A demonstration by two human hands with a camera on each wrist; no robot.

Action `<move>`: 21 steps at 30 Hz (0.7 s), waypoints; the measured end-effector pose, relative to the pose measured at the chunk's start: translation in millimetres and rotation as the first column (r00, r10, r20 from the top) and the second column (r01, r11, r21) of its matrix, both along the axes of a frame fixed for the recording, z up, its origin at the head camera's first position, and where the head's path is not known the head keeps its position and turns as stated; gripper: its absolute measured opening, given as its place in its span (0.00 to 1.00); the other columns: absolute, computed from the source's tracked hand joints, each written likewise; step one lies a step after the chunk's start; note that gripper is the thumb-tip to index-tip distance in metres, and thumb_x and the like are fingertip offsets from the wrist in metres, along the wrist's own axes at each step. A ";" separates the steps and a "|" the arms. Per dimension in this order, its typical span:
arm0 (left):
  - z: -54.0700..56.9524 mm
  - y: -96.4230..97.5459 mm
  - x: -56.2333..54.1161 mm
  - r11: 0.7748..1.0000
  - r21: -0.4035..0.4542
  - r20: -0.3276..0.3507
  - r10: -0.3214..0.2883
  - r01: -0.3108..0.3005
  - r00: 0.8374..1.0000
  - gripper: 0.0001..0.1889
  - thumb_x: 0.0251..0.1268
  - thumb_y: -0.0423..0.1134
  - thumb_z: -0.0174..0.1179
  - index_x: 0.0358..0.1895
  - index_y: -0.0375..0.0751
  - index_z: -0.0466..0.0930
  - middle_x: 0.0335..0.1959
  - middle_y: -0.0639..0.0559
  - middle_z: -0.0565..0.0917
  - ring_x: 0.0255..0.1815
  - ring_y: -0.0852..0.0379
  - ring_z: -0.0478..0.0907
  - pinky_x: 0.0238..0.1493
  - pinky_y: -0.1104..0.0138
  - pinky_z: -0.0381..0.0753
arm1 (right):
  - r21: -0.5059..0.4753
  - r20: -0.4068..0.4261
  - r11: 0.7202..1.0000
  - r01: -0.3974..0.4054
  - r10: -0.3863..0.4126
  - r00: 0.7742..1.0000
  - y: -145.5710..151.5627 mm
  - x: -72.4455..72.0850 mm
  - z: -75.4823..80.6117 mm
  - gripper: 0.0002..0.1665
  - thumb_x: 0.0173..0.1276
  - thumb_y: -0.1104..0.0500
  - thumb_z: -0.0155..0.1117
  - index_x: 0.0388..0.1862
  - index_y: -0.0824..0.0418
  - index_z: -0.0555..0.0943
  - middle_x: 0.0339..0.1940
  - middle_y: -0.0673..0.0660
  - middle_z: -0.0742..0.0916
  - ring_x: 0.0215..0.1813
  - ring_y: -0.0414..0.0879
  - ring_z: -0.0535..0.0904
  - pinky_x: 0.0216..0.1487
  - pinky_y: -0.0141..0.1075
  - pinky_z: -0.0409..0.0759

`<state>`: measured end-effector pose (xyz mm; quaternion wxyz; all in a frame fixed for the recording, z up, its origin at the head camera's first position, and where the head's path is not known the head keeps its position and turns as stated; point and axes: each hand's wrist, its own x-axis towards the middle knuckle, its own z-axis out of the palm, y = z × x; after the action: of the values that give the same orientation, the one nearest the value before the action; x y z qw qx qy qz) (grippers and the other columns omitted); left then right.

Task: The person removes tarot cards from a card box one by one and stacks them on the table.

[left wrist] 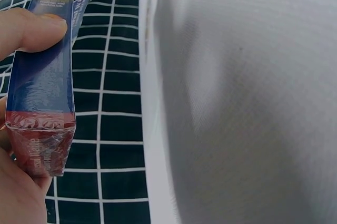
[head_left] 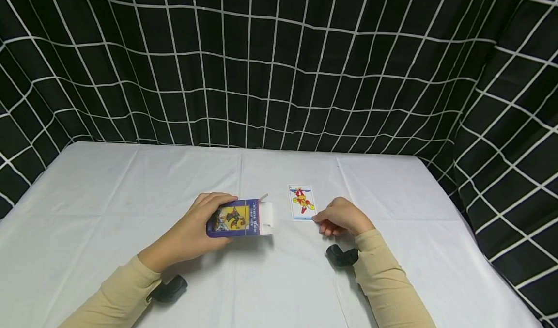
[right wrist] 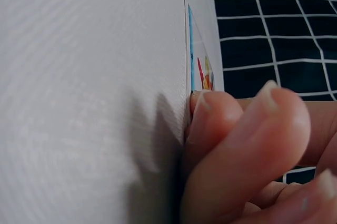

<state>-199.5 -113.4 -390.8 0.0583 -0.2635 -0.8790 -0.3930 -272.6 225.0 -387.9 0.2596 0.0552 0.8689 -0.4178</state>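
Note:
A blue Universal Waite tarot box (head_left: 234, 218) is held in my left hand (head_left: 189, 231), thumb on the near edge and fingers over the far edge. Its white end flap (head_left: 267, 218) stands open toward the right. In the left wrist view the thumb presses the box's narrow blue side (left wrist: 45, 81). A card (head_left: 302, 201) with a red and yellow figure lies face up on the white cloth, right of the box. My right hand (head_left: 342, 216) pinches its near right corner. The right wrist view shows curled fingers (right wrist: 221, 113) at the card's edge, hiding that corner.
White cloth (head_left: 131, 187) covers the table, with fold creases running across it. A black curtain with a white grid (head_left: 279, 66) hangs behind and at both sides. Black wrist cameras (head_left: 342, 256) stick out beneath the sleeves, close above the cloth.

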 end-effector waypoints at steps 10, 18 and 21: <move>-1.4 0.0 0.0 1.000 -0.006 0.008 0.004 -0.004 1.000 0.40 0.46 0.34 0.75 0.68 0.43 0.69 0.66 0.49 0.74 0.64 0.51 0.65 0.63 0.51 0.71 | -0.003 0.004 1.000 -0.002 0.003 1.000 -0.1 -0.4 -1.1 0.12 0.66 0.62 0.62 0.23 0.63 0.78 0.10 0.47 0.78 0.14 0.33 0.71 0.18 0.23 0.69; -2.4 -0.1 -0.7 1.000 -0.003 0.007 0.001 -0.001 1.000 0.40 0.46 0.34 0.74 0.68 0.44 0.70 0.65 0.50 0.74 0.64 0.51 0.65 0.62 0.51 0.71 | 0.002 -0.001 1.000 -0.004 0.004 1.000 -0.1 -0.2 -1.6 0.12 0.66 0.61 0.63 0.23 0.63 0.79 0.10 0.47 0.78 0.13 0.33 0.71 0.18 0.23 0.69; -2.6 -0.3 -0.8 1.000 -0.001 0.003 -0.001 0.001 1.000 0.40 0.46 0.34 0.74 0.68 0.44 0.70 0.65 0.50 0.74 0.64 0.52 0.65 0.62 0.52 0.71 | 0.007 0.000 1.000 -0.002 0.002 1.000 -0.1 -0.2 -0.9 0.12 0.67 0.61 0.63 0.23 0.63 0.78 0.10 0.47 0.78 0.13 0.33 0.71 0.18 0.23 0.69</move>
<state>-200.3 -113.7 -393.5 0.0569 -0.2632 -0.8792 -0.3929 -272.8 224.9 -388.8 0.2596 0.0552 0.8706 -0.4143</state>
